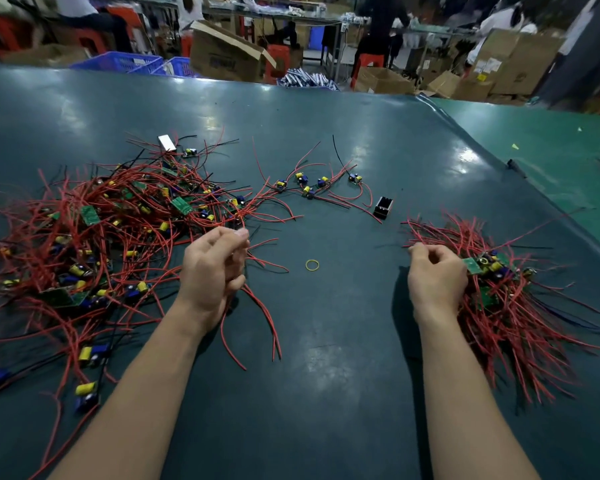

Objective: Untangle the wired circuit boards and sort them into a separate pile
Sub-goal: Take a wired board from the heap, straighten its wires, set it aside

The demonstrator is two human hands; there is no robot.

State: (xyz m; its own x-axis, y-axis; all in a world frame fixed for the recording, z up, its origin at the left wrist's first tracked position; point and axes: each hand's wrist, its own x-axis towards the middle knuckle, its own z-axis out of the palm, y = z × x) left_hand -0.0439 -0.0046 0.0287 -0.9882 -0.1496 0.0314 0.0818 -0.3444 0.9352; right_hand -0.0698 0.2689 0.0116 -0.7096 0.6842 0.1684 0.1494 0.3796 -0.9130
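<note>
A person stands at a dark green table (326, 393). The left hand (215, 268), fingers curled, grips red wires (262, 313) trailing from a big tangled heap of wired circuit boards (94, 237) on the left. The right hand (435, 277), fingers curled, holds the edge of a sorted bundle of boards (506, 292) on the right. A yellow rubber band (312, 265) lies between the hands.

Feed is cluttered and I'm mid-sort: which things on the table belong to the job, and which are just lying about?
Job:
tangled heap
sorted pile
loose boards
left hand gripping red wires
right hand

Lying about:
yellow rubber band
black part
silver piece
</note>
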